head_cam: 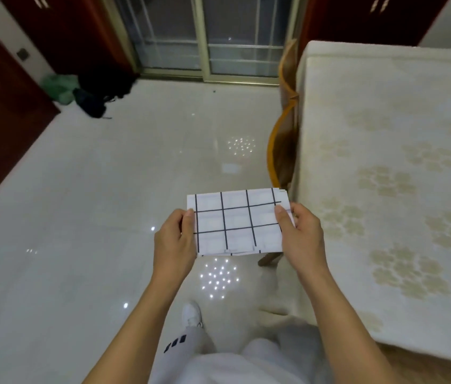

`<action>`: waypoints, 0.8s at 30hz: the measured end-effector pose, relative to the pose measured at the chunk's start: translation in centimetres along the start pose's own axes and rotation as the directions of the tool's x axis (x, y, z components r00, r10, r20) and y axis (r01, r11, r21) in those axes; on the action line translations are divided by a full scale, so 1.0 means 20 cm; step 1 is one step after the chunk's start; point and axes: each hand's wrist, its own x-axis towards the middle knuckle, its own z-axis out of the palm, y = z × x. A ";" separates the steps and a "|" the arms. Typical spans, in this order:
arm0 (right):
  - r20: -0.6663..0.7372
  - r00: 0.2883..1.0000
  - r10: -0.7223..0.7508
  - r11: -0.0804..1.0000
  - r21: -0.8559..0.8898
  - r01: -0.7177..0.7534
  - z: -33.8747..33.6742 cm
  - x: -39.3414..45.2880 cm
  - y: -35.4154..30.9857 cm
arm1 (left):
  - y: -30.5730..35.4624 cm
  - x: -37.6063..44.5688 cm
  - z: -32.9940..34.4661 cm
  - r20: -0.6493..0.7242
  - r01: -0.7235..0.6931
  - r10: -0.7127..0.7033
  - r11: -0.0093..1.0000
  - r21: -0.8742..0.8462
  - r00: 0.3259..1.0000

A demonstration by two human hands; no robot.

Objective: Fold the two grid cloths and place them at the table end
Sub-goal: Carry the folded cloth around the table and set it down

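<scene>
Above the glossy tiled floor, left hand and right hand each pinch the folded grid cloth.

Two bare forearms without sleeves, left hand and right hand uncovered, no rings or watch showing, light grey trousers with short black stripes near the left knee, white shoe

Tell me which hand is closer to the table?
The right hand, gripping the cloth's right edge beside the table; the left hand holds the far edge.
</scene>
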 end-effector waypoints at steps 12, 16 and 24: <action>0.053 0.999 0.004 0.993 -0.121 0.003 0.60 0.05 -0.18 | -0.30 0.34 -0.41 -0.041 0.023 -0.025 0.999 -0.047 0.999; 0.058 0.998 0.013 0.989 -0.146 -0.004 0.81 0.08 -0.25 | -0.42 0.50 -0.54 -0.016 0.014 -0.015 0.997 -0.074 1.000; 0.046 0.998 -0.031 0.990 -0.134 0.037 1.09 0.13 -0.32 | -0.55 0.76 -0.69 0.025 0.012 -0.010 0.996 -0.092 1.000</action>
